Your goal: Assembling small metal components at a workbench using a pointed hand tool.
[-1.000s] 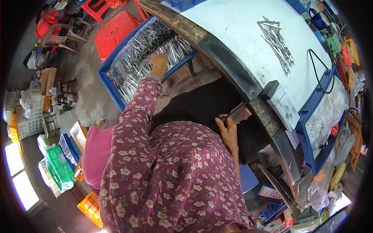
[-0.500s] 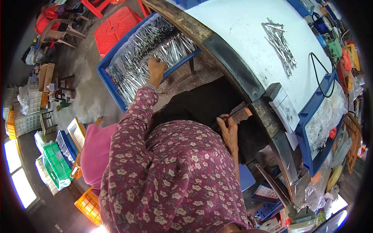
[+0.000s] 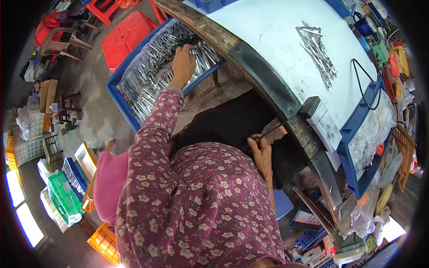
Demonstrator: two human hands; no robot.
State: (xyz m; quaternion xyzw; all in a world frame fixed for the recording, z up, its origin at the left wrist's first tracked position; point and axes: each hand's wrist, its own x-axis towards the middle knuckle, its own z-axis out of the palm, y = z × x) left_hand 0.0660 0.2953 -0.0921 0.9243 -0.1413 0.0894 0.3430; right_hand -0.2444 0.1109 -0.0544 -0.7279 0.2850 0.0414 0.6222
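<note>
To the left of the worktable stands a blue tray with many thin silver metal strips lying in rows. My left hand is over the tray's right part, fingers curled down among the strips. Its fingertips are partly hidden, so what they grip cannot be made out. Low by the table's edge, above dark cloth on my lap, my right hand is closed in a pinch on a thin dark rod. The rod slants up toward the table edge.
A loose pile of silver strips lies on the white worktable top. A small metal block sits at its edge, beside a blue tray of plastic bags. Behind the strip tray is a red stool.
My left hand has moved up and slightly right, further into the tray, over the strips. My right hand keeps its pinch on the rod. The whole view has shifted a little.
</note>
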